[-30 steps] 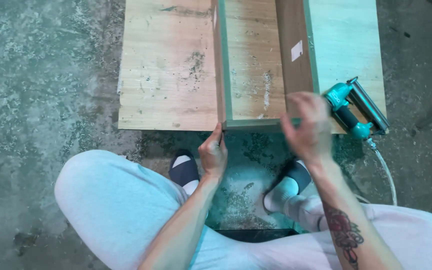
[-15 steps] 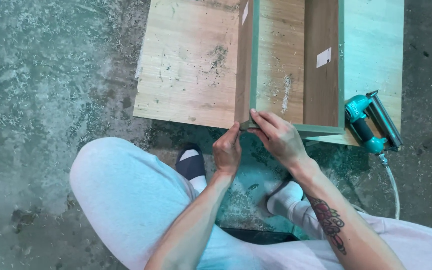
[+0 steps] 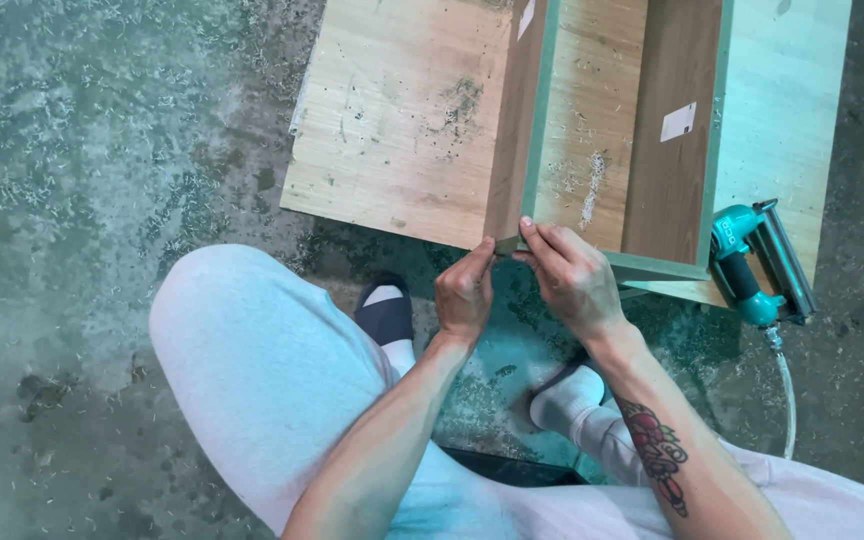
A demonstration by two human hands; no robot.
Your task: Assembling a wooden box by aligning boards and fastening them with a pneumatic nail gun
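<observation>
Squatting person, both hands at the near corner of an open wooden frame on the floor.

Nearest: pale grey trousers (image 3: 252, 380) and dark slippers over white socks (image 3: 384, 312), feet planted on rough concrete floor (image 3: 102, 200) strewn with shavings. Left hand (image 3: 464, 295) and right hand (image 3: 574, 275) meet close together at the frame corner (image 3: 508, 240), fingertips pinching there, seemingly to line up or steady the joint; whether a small fastener sits between them cannot be told. The wooden frame (image 3: 592, 130) has upright brown laminate sides with green-tinted edges and stands on a flat, scuffed, dusty board (image 3: 402, 120). A white sticker (image 3: 678, 121) marks the right side panel. A teal pneumatic nailer (image 3: 757, 265) lies just beside the frame, hose (image 3: 787, 390) trailing toward the person.
</observation>
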